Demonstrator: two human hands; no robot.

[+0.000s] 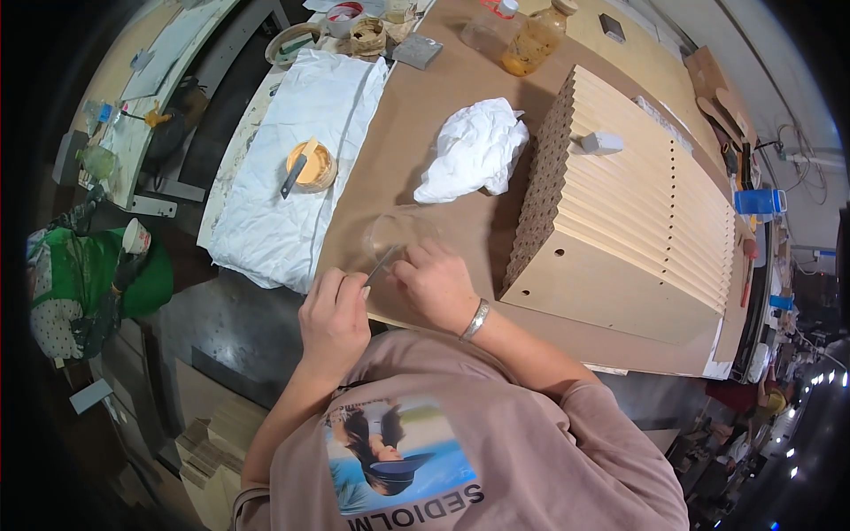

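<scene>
My left hand [336, 314] is closed on a thin grey strip [382, 265], which slants up toward my right hand. Beside it, my right hand [436, 281], with a silver bracelet at the wrist, has its fingers pinched near the strip's far end; what they hold is hidden. Just beyond both hands lies a round clear plastic piece [376, 232], faint against the brown board. A tub of tan paste [319, 170] with a dark-handled spatula [294, 177] across it stands on a white cloth [266, 199] at the left. Farther off is a crumpled white cloth [474, 146].
A pale wooden piece with a ribbed top [620, 221] fills the right of the table, a small whitish block [602, 142] on it. Jars [534, 42], bowls [343, 18] and a grey pad [417, 50] stand at the back. A green bag [146, 270] is at far left.
</scene>
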